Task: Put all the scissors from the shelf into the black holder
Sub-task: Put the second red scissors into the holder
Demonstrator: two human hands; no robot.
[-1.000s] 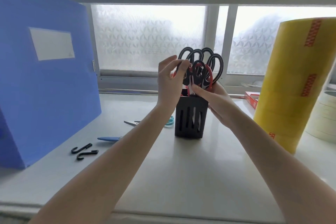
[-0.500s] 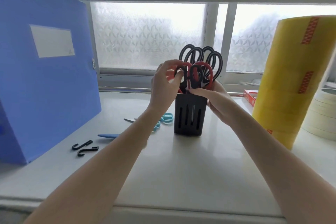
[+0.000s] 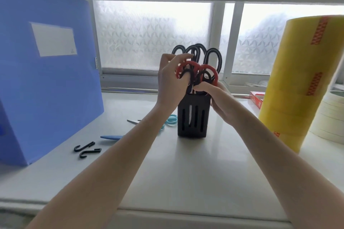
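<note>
Seating a pair in the holder. I am pressing the red-handled scissors (image 3: pixel 197 74) down into the black holder (image 3: pixel 193 115), which is standing upright on the shelf (image 3: pixel 186 173) between the blue folder (image 3: pixel 46 80) and the yellow tape stack (image 3: pixel 297 80). My left hand (image 3: pixel 170 87) is grasping the red loops from the left, fingers curled over and through them; my right hand (image 3: pixel 217 98) is clasping the holder's rim and right wall, thumb pressing at the base of the handles. Two black-handled scissors (image 3: pixel 197 54) are already standing in the holder behind the red pair. A teal-handled pair (image 3: pixel 170 120) is lying on the shelf just left of the holder, partly hidden by my left forearm, and a blue-handled item (image 3: pixel 111 137), possibly another pair, is lying nearer the folder. As I judge it, the next move is calling for letting go of the red loops, then reaching left for the teal pair while the right hand is steadying the crowded holder against tipping.
</note>
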